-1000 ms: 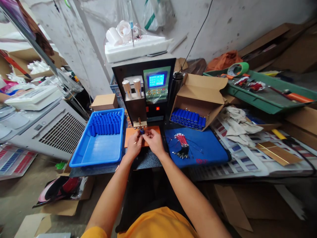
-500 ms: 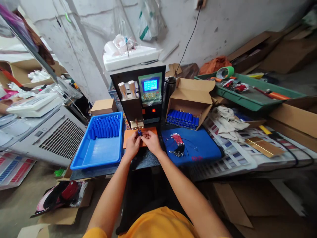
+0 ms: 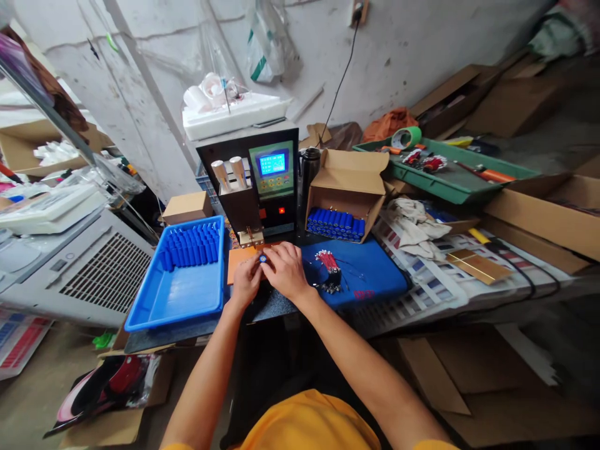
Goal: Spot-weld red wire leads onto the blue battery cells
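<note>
Between my two hands is a blue cylindrical battery cell (image 3: pixel 263 258), its round end turned up toward me. My left hand (image 3: pixel 246 279) pinches it from the left. My right hand (image 3: pixel 285 270) curls its fingers around it from the right and hides much of it. Both hands are over the orange board (image 3: pixel 235 257), just in front of the spot welder's electrodes (image 3: pixel 252 237). Behind them stands the black spot welder (image 3: pixel 276 206) with a lit blue screen.
On the left, a blue tray (image 3: pixel 175 306) holds rows of blue cells. To the right, a cardboard box (image 3: pixel 349 182) has more cells stacked inside. Red and black wires (image 3: pixel 329 265) lie on a blue mat (image 3: pixel 375 269). A green tray (image 3: pixel 450 178) with tools stands farther right.
Both hands have drawn slightly back from the electrodes, and the cell has tilted toward me. My right hand now wraps further over it. The camera view has shifted a little.
</note>
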Demonstrator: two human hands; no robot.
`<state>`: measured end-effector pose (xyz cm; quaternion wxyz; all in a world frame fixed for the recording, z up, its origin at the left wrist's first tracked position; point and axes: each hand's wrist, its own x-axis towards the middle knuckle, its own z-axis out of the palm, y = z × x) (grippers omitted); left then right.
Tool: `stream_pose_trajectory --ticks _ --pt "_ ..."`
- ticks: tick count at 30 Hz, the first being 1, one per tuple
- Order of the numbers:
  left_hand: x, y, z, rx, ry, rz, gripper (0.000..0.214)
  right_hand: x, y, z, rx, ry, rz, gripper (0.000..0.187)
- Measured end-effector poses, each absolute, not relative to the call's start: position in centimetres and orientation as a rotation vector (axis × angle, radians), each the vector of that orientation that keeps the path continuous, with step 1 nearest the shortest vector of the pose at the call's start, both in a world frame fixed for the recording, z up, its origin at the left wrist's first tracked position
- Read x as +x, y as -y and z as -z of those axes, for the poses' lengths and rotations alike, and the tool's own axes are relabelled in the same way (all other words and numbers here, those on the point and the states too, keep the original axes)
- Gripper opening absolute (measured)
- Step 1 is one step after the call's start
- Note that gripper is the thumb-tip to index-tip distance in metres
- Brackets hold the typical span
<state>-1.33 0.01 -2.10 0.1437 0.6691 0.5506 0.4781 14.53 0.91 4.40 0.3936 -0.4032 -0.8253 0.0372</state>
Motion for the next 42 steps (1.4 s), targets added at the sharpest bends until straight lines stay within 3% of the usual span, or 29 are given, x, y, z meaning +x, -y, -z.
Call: stream_pose_trajectory --ticks 9,15,18,21,30,42 --pt "-1.3 0.5 2.7 1.909 -1.544 -1.382 0.046 15.9 -1.1 -3.2 -1.019 2.116 -0.214 0.013" --pt "-1.0 1.0 2.9 1.756 -1.530 -1.428 0.039 18.4 -2.1 -1.5 -1.117 1.402 -0.865 0.024" --pt "-0.9 1.4 2.7 1.792 -1.553 -1.421 0.037 20.2 -3.1 -0.9 -1.116 1.089 -1.013 0.033" --pt "-1.0 1.7 2.4 1.846 -1.587 -1.408 0.034 22.7 -4.5 -0.8 -1.178 0.997 -0.884 0.037" --pt "-0.6 1.9 1.8 2.031 -1.654 -1.391 0.030 31.1 -9.8 -1.0 -1.478 1.239 0.056 0.022" --pt "-0.8 1.6 2.3 2.189 -1.672 -1.375 0.028 31.8 -11.8 0.5 -1.867 1.496 0.166 0.022"
